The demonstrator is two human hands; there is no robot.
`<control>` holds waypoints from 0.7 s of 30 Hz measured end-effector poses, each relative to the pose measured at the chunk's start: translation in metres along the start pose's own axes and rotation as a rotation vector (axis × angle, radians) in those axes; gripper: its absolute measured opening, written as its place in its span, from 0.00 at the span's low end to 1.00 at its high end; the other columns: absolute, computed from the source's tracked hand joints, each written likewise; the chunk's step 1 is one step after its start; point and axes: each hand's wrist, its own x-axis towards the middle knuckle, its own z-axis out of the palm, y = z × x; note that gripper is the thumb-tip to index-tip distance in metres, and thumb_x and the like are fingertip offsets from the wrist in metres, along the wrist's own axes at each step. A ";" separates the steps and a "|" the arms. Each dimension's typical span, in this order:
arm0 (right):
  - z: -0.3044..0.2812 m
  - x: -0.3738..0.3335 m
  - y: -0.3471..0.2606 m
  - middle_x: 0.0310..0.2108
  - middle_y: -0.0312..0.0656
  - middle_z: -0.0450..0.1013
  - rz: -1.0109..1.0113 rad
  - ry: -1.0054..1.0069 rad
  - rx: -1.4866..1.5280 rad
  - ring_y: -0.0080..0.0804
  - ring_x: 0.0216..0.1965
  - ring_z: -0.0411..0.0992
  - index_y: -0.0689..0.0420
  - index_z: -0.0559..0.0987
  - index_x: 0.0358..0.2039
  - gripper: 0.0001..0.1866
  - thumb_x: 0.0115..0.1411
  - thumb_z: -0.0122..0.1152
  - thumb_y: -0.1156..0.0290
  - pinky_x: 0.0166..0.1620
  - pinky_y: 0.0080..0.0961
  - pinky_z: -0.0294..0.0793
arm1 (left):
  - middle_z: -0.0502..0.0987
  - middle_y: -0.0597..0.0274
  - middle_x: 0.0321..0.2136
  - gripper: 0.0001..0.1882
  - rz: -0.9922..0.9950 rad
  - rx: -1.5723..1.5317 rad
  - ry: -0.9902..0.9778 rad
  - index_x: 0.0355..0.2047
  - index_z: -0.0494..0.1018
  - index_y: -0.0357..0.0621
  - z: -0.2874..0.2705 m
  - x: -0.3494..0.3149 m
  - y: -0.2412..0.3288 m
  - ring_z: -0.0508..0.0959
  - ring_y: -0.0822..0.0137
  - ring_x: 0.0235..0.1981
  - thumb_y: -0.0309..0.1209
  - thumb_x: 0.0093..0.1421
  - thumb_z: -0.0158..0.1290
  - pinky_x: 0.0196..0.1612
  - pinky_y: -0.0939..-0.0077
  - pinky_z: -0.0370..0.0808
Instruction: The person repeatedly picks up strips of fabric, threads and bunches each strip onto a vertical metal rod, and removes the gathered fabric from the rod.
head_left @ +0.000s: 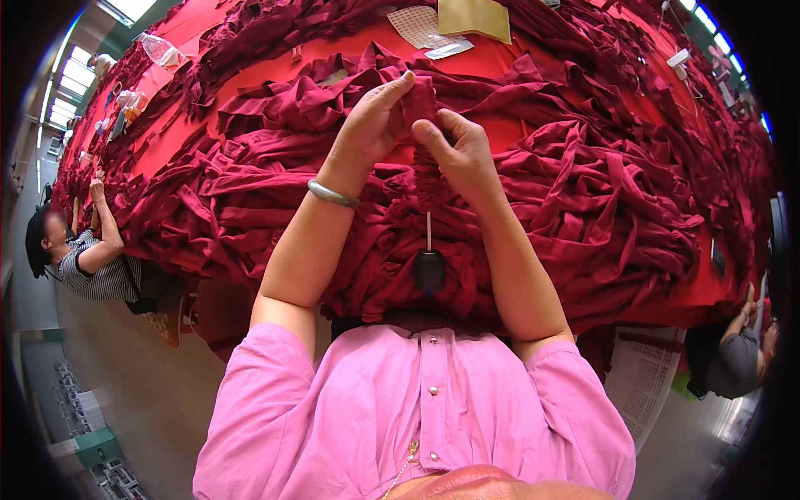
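Note:
A dark red fabric strip (427,177) is bunched in tight folds along the upper part of a thin metal shaft. The shaft ends in a black handle, like a screwdriver (429,271), which points toward me and rests among the cloth. My left hand (377,115), with a bangle on its wrist, closes on the strip's far end from the left. Lower on the right, my right hand (460,152) pinches the same strip between thumb and curled fingers. The shaft's tip is hidden inside the fabric. Heaped dark red strips (575,200) surround both hands.
A bright red table surface (275,77) shows between the heaps. Beyond my hands lie a tan sheet (475,18) and a perforated pale sheet (414,25). A clear plastic bottle (161,50) lies far left. Other people work at the left (100,262) and right (737,358) edges.

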 end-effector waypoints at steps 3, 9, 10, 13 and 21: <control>-0.017 0.001 -0.004 0.21 0.28 0.68 0.168 0.075 0.108 0.12 0.21 0.64 0.58 0.77 0.31 0.26 0.68 0.43 0.48 0.22 0.12 0.61 | 0.79 0.64 0.33 0.10 0.078 0.019 0.013 0.38 0.75 0.43 -0.001 0.004 0.001 0.80 0.71 0.31 0.36 0.65 0.50 0.33 0.73 0.78; -0.025 0.007 -0.001 0.21 0.34 0.71 0.257 0.076 0.190 0.19 0.21 0.69 0.60 0.77 0.30 0.30 0.67 0.39 0.44 0.21 0.15 0.65 | 0.77 0.71 0.23 0.08 0.198 0.057 0.219 0.32 0.75 0.48 -0.014 0.017 0.024 0.74 0.75 0.17 0.37 0.62 0.54 0.20 0.78 0.74; -0.024 0.007 0.000 0.21 0.33 0.71 0.275 0.076 0.180 0.18 0.21 0.69 0.60 0.77 0.30 0.30 0.67 0.39 0.44 0.21 0.15 0.65 | 0.77 0.71 0.23 0.08 0.197 0.057 0.217 0.32 0.75 0.48 -0.013 0.018 0.026 0.74 0.75 0.17 0.37 0.62 0.54 0.20 0.78 0.74; -0.021 0.003 0.004 0.21 0.36 0.72 0.200 0.040 0.159 0.19 0.19 0.67 0.62 0.78 0.29 0.30 0.67 0.41 0.46 0.19 0.16 0.64 | 0.77 0.71 0.23 0.08 0.187 0.072 0.276 0.32 0.75 0.49 -0.017 0.022 0.031 0.75 0.74 0.18 0.38 0.62 0.55 0.20 0.77 0.74; -0.019 0.002 -0.011 0.18 0.30 0.66 0.224 0.062 0.185 0.16 0.18 0.63 0.59 0.76 0.29 0.29 0.68 0.39 0.46 0.20 0.15 0.62 | 0.78 0.70 0.24 0.06 0.182 0.005 0.259 0.32 0.76 0.51 -0.031 0.025 0.032 0.75 0.73 0.20 0.37 0.63 0.53 0.23 0.76 0.76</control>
